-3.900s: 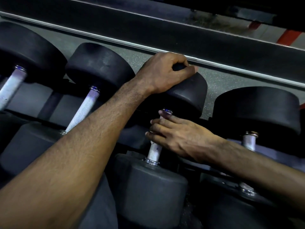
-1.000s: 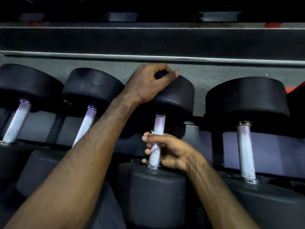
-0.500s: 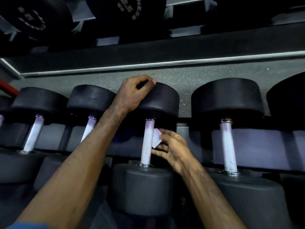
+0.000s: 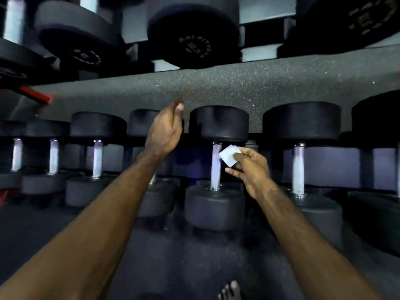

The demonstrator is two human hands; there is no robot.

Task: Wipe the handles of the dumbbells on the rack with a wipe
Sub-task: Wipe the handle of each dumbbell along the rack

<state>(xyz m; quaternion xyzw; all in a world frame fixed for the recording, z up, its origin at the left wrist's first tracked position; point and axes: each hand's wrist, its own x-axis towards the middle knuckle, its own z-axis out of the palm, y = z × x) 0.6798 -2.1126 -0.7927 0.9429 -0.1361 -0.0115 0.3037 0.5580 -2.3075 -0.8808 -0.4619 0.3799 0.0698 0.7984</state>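
Dumbbell handle (image 4: 216, 167) stands upright just left of the right hand (image 4: 252, 167), whose grip pinches the wipe (image 4: 229, 158); the left hand (image 4: 165, 131) hangs open, farther off.

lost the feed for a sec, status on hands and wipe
Left hand open, off the dumbbells. Right hand pinches the wipe beside the handle, not wrapped on it. Nothing blocking the next handle.

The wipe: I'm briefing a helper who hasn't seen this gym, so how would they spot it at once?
Find the lower row of dumbbells on the rack. Beside the handle of the dumbbell nearest the middle, the right hand pinches the wipe. It is a small pale folded square, the only soft, light thing among black weights and metal bars.
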